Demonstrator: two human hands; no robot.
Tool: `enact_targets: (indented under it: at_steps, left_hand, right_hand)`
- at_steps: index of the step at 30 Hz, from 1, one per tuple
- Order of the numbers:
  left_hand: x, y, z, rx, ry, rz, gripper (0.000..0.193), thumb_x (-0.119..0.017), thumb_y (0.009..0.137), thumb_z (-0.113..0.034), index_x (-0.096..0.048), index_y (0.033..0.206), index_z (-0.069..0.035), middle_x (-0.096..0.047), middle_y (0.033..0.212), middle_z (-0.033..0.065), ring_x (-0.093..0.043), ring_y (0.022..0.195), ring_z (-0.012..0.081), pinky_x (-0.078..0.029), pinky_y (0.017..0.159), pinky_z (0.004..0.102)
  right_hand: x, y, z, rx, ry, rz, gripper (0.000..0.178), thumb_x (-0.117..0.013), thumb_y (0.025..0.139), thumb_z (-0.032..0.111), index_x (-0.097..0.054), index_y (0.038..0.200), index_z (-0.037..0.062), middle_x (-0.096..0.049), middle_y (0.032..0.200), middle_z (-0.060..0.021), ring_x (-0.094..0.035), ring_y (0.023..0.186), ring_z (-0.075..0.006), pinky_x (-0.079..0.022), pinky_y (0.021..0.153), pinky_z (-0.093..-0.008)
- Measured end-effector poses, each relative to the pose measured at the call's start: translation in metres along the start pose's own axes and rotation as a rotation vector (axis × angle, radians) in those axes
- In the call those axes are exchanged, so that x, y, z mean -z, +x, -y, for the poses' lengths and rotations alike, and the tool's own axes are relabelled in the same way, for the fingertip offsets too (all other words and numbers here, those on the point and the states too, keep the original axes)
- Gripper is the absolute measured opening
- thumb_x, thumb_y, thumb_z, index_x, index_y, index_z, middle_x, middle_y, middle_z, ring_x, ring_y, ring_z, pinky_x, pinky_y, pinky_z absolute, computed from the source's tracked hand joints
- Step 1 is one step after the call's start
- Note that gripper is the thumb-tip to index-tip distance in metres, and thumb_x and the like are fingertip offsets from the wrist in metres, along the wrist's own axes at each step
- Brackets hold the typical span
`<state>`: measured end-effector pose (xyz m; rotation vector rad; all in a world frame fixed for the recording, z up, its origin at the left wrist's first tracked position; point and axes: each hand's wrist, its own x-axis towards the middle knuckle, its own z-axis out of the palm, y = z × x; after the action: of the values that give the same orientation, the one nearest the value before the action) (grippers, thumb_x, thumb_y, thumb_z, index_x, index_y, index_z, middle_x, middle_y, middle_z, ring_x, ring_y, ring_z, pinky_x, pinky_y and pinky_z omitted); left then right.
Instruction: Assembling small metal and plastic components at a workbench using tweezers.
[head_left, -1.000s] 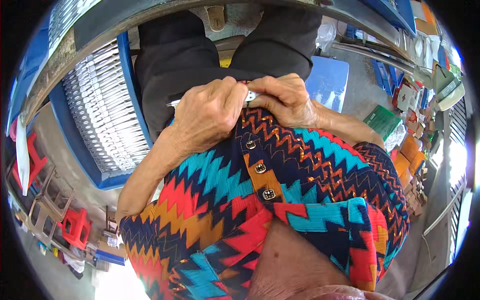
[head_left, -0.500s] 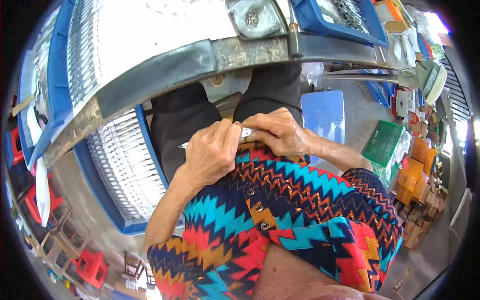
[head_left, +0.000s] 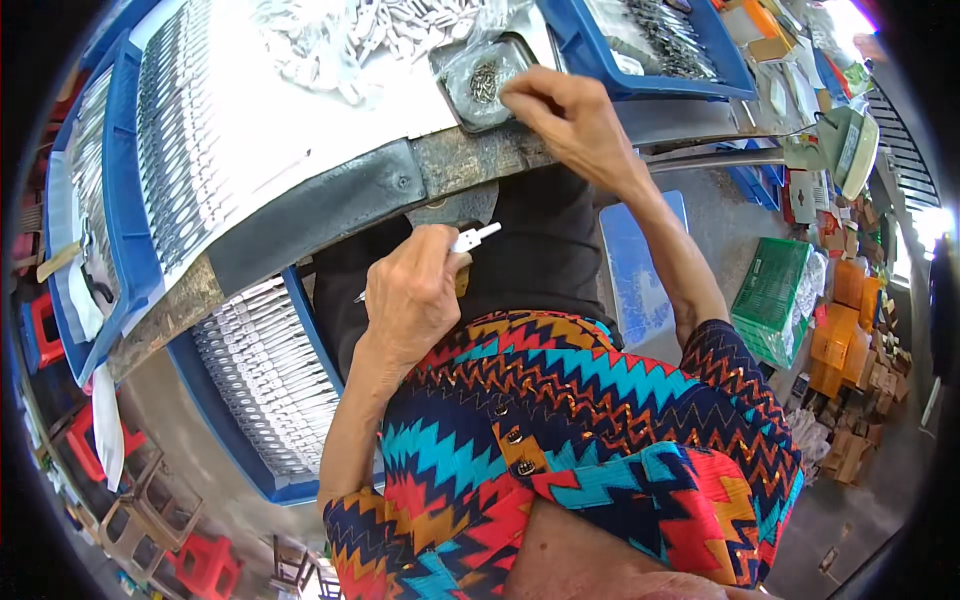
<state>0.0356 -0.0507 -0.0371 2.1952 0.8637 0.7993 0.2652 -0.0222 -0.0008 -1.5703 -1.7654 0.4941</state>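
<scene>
text, numbers: none legible | labels, signs: none legible | perhaps too small, blurred

On the desk (head_left: 465, 162) there are: at left, a blue tray (head_left: 125, 165); in the middle, a white sheet (head_left: 265, 135); near the edge, a dark dish (head_left: 470, 114); at far right, a blue bin (head_left: 675, 89).

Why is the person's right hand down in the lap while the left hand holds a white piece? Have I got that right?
Not quite: the right hand isn't down in the lap. The head view shows it raised at the table, beside the square dish of small metal bits. The left hand does hold a white piece.
</scene>
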Motion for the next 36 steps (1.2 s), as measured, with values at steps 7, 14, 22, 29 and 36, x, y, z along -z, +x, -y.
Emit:
enact_targets:
  at_steps: [7, 14, 22, 29, 36]
  left_hand:
    - [0.008, 0.013, -0.003, 0.156, -0.142, -0.047, 0.014, -0.061, 0.075, 0.000, -0.052, 0.085, -0.001, -0.056, 0.073, 0.0160, -0.057, 0.063, 0.0350, -0.044, 0.054, 0.0389]
    - [0.020, 0.021, 0.001, 0.357, -0.336, -0.071, 0.009, -0.060, 0.080, -0.002, -0.054, 0.085, 0.000, -0.054, 0.065, 0.0037, -0.046, 0.056, 0.0096, -0.037, 0.052, 0.0245]
    - [0.030, 0.031, -0.006, 0.515, -0.660, -0.104, 0.009, -0.060, 0.079, 0.000, -0.053, 0.084, 0.001, -0.054, 0.067, -0.0005, -0.044, 0.056, 0.0045, -0.036, 0.050, 0.0201]
    - [0.031, 0.038, -0.002, 0.573, -0.824, -0.067, 0.007, -0.056, 0.083, -0.001, -0.053, 0.088, 0.002, -0.055, 0.069, 0.0014, -0.044, 0.053, 0.0028, -0.035, 0.046, 0.0174]
    - [0.026, 0.047, 0.001, 0.558, -0.981, -0.106, 0.009, -0.047, 0.087, -0.001, -0.052, 0.093, 0.003, -0.058, 0.073, 0.0060, -0.047, 0.055, 0.0050, -0.038, 0.048, 0.0180]
  right_hand:
    - [-0.020, 0.028, -0.031, 0.298, -0.360, 0.022, 0.009, -0.059, 0.078, 0.006, -0.059, 0.086, 0.0020, -0.058, 0.081, -0.0142, -0.058, 0.070, -0.0341, -0.046, 0.063, -0.0382]
    - [-0.029, 0.035, -0.031, 0.241, -0.502, 0.070, 0.011, -0.059, 0.078, 0.010, -0.059, 0.086, 0.0032, -0.059, 0.080, -0.0144, -0.058, 0.073, -0.0355, -0.046, 0.063, -0.0399]
    - [-0.020, 0.031, -0.031, 0.166, -0.398, -0.008, 0.009, -0.059, 0.080, 0.008, -0.058, 0.085, 0.0020, -0.060, 0.078, -0.0154, -0.058, 0.070, -0.0336, -0.046, 0.061, -0.0380]
    - [-0.017, 0.028, -0.026, 0.006, -0.061, -0.048, 0.008, -0.060, 0.082, 0.006, -0.059, 0.087, -0.0003, -0.059, 0.071, -0.0038, -0.054, 0.062, -0.0100, -0.043, 0.057, -0.0244]
    - [-0.022, 0.015, 0.008, -0.213, 0.536, -0.044, 0.008, -0.061, 0.079, 0.007, -0.062, 0.083, -0.0001, -0.059, 0.069, -0.0011, -0.051, 0.058, -0.0053, -0.040, 0.050, -0.0195]
